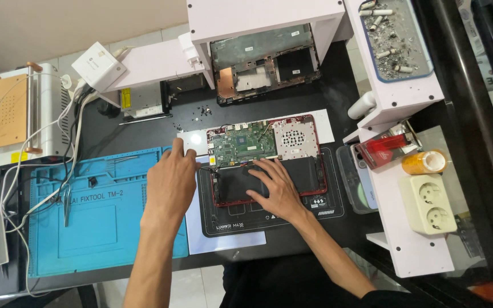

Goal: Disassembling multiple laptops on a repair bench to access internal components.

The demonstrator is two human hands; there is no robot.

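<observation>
red-framed opened laptop base (266,159) lies on a black mat mid-bench, green board bared. right hand (278,185) rests flat, open, on its black battery; left hand (171,181) touches the corner, fingers loose, holding nothing. judged mid-disassembly; lifting parts calls for steadying.

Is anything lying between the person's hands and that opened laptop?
Nothing visible does. The right hand already rests flat on the black battery of the opened red laptop, and the left hand sits at its left edge, fingers beside the green circuit board.
</observation>
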